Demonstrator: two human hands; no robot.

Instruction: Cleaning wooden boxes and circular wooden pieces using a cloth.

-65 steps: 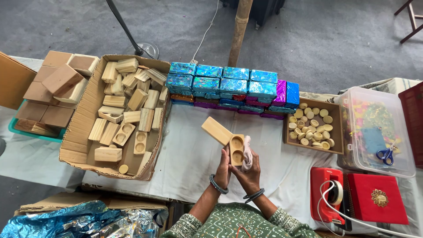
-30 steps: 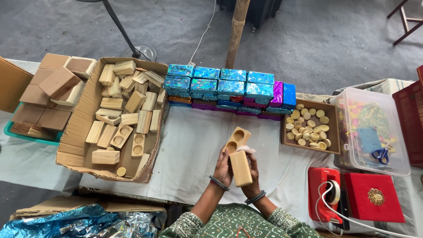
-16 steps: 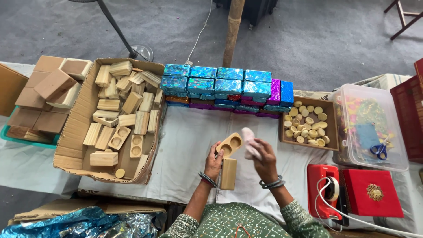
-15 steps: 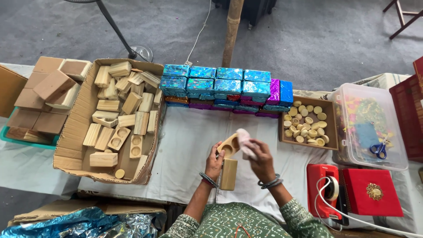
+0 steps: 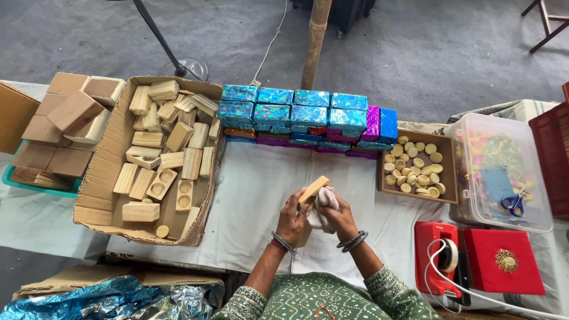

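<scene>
Left hand (image 5: 291, 214) closed around a tilted wooden block (image 5: 313, 189) above the white-covered tabletop (image 5: 255, 195); right hand (image 5: 336, 214) bunched around a pale cloth (image 5: 323, 204) pressed against the block. Beyond, at left, a cardboard box (image 5: 98, 195) of wooden pieces; farther back, stacked shiny blue boxes (image 5: 296, 115)

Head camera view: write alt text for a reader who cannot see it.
A person's left hand holds a pale rectangular wooden block while the right hand presses a white cloth against it, above a white-covered table.
</scene>
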